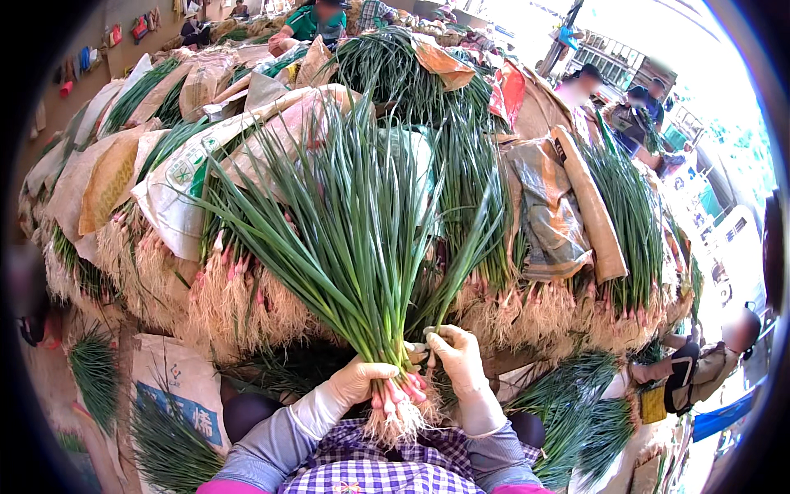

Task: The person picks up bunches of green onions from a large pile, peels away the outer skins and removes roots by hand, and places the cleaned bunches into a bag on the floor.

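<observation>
My left hand (360, 380), in a pale glove, is wrapped round a large bunch of spring onions (352, 247) just above their bulbs. Pink-white bulbs (397, 393) and stringy roots hang below that grip, over my lap, while the long green leaves fan upward and away. Beside it, my right hand (457, 356), gloved too, has thumb and fingers closed on a few separate spring onion stalks (466, 276), close to the bunch's right side. Exactly how many stalks it pinches is hidden by the fingers. A purple checked apron (362, 473) lies beneath my forearms.
A high heap of spring onions (239, 296), roots facing me, rises in front, partly covered by woven sacks (547, 210). More spring onions lie low at left (169, 445) and right (568, 412). A printed sack (177, 375) is at left. Other people work around the heap, one person (716, 362) at right.
</observation>
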Demonstrator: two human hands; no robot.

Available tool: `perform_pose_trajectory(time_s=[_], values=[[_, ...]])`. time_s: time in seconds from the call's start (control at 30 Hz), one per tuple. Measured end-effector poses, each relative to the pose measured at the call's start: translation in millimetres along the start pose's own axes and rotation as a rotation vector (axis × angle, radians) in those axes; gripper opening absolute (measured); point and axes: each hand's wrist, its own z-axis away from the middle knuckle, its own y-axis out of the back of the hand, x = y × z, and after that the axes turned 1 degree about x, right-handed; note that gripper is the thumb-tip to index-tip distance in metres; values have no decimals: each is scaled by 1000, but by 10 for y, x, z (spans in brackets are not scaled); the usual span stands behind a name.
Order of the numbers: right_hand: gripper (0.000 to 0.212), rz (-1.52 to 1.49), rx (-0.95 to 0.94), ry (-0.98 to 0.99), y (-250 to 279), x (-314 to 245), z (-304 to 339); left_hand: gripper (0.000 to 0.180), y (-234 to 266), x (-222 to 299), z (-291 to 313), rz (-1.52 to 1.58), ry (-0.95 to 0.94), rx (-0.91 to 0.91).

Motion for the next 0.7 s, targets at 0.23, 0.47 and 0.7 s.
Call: perform_pose_trajectory(time_s=[0.23, 0.47, 0.7], values=[[21, 79, -100, 170, -97, 66, -7, 60, 196, -127, -30, 14, 56, -37], [31, -222, -97, 23, -198, -121, -86, 59, 129, -120, -36, 14, 43, -51], [25, 52, 72, 121, 371, -177, -246, 57, 84, -32, 83, 117, -87, -27]])
